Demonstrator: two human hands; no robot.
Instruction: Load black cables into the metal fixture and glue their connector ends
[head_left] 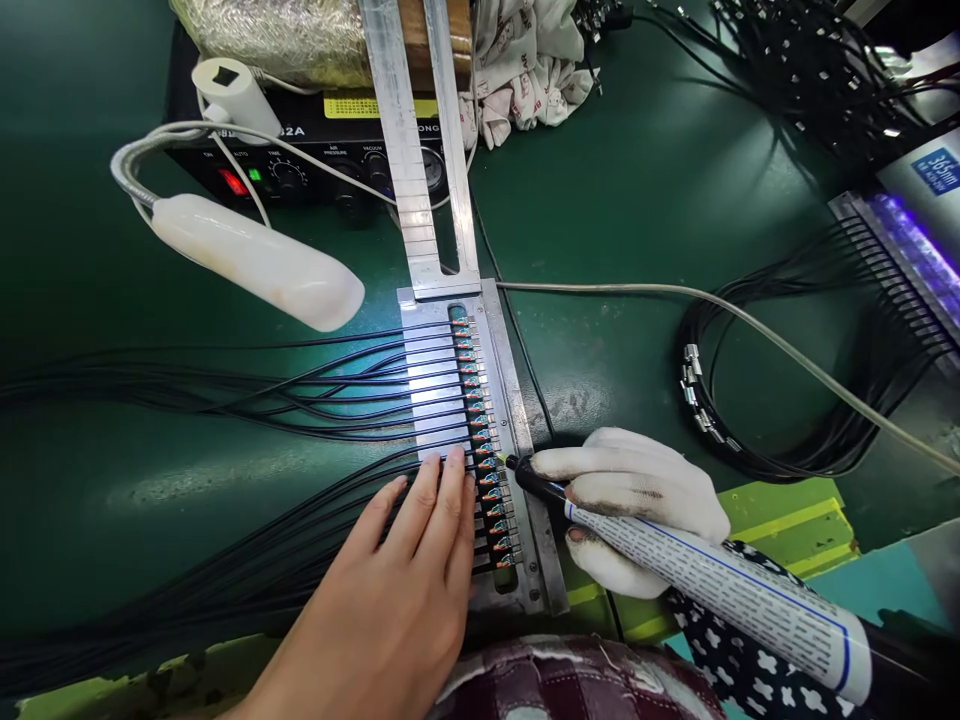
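My bare left hand [409,575] lies over the black cables [360,432] with its fingers stretched out, fingertips at the edge of a metal fixture [534,540]. Along that fixture's slot, several cable ends with small connectors [472,368] sit in a row, their coloured wires exposed. In a white glove, my right hand [637,500] is closed round a glue syringe [720,585] with a black front and a text-covered white label. The syringe's thin yellowish tip [501,457] is at one connector, just right of my left fingertips; whether it touches is too small to tell.
A white lamp [259,255] lights the fixture from the left. Behind stands a black dispenser controller [307,165], with a metal frame [420,200] in front. Coiled cables [690,390] and a unit with purple light [911,235] are at right. A grey hose [720,300] crosses the green table.
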